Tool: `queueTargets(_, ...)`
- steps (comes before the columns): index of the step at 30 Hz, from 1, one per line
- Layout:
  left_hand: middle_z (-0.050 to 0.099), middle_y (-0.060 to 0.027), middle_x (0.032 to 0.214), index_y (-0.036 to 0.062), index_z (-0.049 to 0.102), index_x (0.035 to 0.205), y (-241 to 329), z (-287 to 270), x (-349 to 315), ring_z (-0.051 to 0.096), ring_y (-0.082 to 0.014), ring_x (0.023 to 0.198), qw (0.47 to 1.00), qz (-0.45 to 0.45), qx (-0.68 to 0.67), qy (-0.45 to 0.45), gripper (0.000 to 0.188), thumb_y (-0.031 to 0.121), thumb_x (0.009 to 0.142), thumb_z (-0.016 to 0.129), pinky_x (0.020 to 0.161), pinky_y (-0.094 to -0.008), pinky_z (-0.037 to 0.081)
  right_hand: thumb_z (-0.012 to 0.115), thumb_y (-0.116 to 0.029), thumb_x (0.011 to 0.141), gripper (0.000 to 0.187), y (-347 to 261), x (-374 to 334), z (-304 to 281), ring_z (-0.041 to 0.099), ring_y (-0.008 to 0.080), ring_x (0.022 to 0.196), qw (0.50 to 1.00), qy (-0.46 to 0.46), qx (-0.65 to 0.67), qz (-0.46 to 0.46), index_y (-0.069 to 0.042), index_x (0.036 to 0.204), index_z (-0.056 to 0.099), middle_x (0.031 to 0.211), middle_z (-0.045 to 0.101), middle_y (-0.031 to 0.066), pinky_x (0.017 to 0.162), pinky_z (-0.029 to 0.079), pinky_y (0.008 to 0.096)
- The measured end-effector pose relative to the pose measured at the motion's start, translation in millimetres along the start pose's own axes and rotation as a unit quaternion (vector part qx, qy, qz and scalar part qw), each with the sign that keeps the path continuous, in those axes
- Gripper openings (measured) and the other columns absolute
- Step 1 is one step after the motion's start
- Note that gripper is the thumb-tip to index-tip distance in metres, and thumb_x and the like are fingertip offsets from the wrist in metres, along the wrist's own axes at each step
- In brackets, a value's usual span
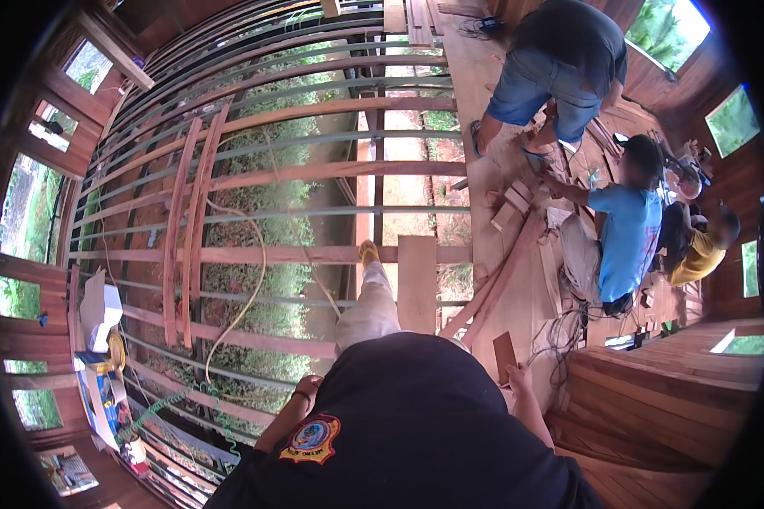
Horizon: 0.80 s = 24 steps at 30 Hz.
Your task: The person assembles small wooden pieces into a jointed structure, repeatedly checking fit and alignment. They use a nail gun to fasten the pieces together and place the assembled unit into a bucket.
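Here I see the right hand (518, 376) closed on the lower end of a short board (504, 349), lower right of frame, its long axis running up-frame, while the left hand's (309, 387) grip I cannot tell.

Far right, person in shorts (552, 72) bent over; right, person in blue (630, 233) & person in yellow (696, 261), both low, w/ blk cables (558, 335) nearer; left, box (102, 411), grn cord (157, 408) & windows (29, 208)
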<state>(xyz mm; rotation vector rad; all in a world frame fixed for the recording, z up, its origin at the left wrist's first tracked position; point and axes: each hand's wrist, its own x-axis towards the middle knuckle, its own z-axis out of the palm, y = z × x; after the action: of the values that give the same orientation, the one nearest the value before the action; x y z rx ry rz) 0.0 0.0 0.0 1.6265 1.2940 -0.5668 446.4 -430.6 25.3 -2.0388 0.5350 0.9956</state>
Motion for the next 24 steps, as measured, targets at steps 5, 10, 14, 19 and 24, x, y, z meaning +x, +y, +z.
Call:
queueTargets(5,0.074,-0.0119,0.101,0.0045,0.071,0.115,70,-89,115,0.073,-0.0213,0.088,0.999,-0.031,-0.032,0.0,0.03,0.027,0.098,0.063,0.076,-0.0368,0.056,0.06,-0.015,0.091,0.033,-146,56,74,0.07,0.0264,0.061,1.0,0.0,0.0,-0.029,0.006,0.117,0.062,0.087,0.067,0.0172,0.049,0.059,0.0379)
queueTargets(10,0.073,-0.0099,0.101,0.0046,0.066,0.115,158,-210,220,0.072,-0.0215,0.091,0.95,0.002,-0.309,0.049,0.027,0.024,0.097,0.06,0.071,-0.0332,0.054,0.064,-0.019,0.09,0.031,-318,111,140,0.068,0.0209,0.06,0.965,0.007,-0.173,-0.197,0.002,0.113,0.066,0.081,0.069,0.014,0.049,0.056,0.0364)
queueTargets(14,0.072,-0.0098,0.104,0.0055,0.064,0.118,222,-274,262,0.071,-0.0221,0.093,0.928,0.023,-0.368,0.061,0.029,0.024,0.096,0.061,0.071,-0.0339,0.054,0.066,-0.02,0.088,0.029,-439,102,170,0.069,0.0201,0.061,0.968,0.022,-0.147,-0.203,0.0,0.109,0.068,0.08,0.07,0.0133,0.05,0.053,0.0361)
queueTargets(19,0.072,-0.0094,0.103,0.005,0.064,0.117,265,-320,297,0.071,-0.0204,0.089,0.95,-0.01,-0.311,0.033,0.031,0.028,0.097,0.062,0.069,-0.0324,0.053,0.069,-0.02,0.088,0.033,-489,79,197,0.07,0.0246,0.067,0.969,0.054,-0.161,-0.177,0.002,0.112,0.067,0.086,0.07,0.016,0.053,0.057,0.0401)
queueTargets(24,0.072,-0.0116,0.111,0.0042,0.062,0.121,299,-346,321,0.07,-0.0245,0.101,0.963,-0.027,-0.267,0.009,0.033,0.029,0.099,0.059,0.081,-0.0408,0.054,0.072,-0.022,0.084,0.035,-427,121,203,0.072,0.0277,0.076,0.958,0.113,-0.223,-0.14,0.003,0.109,0.069,0.091,0.071,0.0196,0.063,0.057,0.0418)
